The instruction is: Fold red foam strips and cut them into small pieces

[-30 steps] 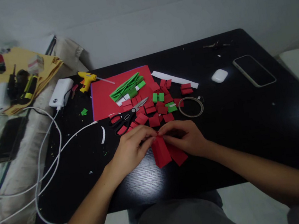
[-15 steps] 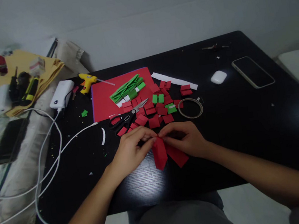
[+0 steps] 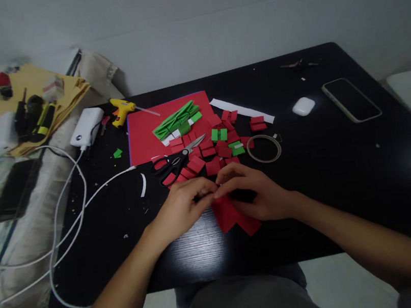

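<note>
A piece of red paper (image 3: 230, 214) hangs below my fingers with two flaps spread apart toward the table's near side. My left hand (image 3: 185, 206) pinches its upper end between thumb and fingers. Beside it my right hand (image 3: 253, 190) is curled over the paper's top, its fingertips touching near the left ones; whether they grip the paper is partly hidden. Just beyond lie many small folded red papers (image 3: 213, 165), with green folded pieces (image 3: 219, 134) among them. Black-handled scissors (image 3: 179, 160) rest on the pile, blades pointing up and right.
Red sheets (image 3: 145, 137) carry green folded strips (image 3: 177, 119). A yellow glue gun (image 3: 122, 111), a white power bank (image 3: 86, 126) and its cable (image 3: 83, 193) are at the left. A tape ring (image 3: 264, 149), white earbud case (image 3: 303, 106) and phone (image 3: 351, 99) lie to the right.
My right hand's fingers have lifted and spread from their tight pinch, now reaching over the paper's top. The paper's two flaps sit closer together. The view has shifted slightly.
</note>
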Motion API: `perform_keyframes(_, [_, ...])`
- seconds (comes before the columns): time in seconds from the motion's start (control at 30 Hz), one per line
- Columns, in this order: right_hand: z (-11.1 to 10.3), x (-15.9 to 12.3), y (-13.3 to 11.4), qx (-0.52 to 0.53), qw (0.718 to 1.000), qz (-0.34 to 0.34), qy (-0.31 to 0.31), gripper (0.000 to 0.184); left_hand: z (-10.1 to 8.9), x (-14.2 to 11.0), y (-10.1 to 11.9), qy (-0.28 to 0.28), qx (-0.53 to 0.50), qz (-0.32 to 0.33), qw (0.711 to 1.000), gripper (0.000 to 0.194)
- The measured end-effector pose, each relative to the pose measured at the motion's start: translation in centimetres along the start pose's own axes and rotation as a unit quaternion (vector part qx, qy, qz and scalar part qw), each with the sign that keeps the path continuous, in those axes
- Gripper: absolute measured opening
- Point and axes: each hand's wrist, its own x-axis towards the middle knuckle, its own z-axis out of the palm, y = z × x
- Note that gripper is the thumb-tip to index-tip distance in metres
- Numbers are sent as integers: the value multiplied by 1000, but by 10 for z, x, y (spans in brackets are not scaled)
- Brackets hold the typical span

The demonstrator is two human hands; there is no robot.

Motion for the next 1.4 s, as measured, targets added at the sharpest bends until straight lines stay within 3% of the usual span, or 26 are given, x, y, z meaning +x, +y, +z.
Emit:
perform_keyframes(0.2, [-1,-1,1,26,999,43,-13,27,1,-1,3,-20,-38,-28,999,7])
perform_keyframes(0.5, [0,-3,2,137,981,134,-1,19,1,-1,3,-32,-180,-113,977,7])
perform_keyframes(1.17, [3,-4,-1,83,989,122,-4,17,1,2,2,-62,-253,-176,949,17])
perform_keyframes(1.4, [3,-4,2,83,989,122,-4,16,2,2,3,-53,-240,-160,956,12])
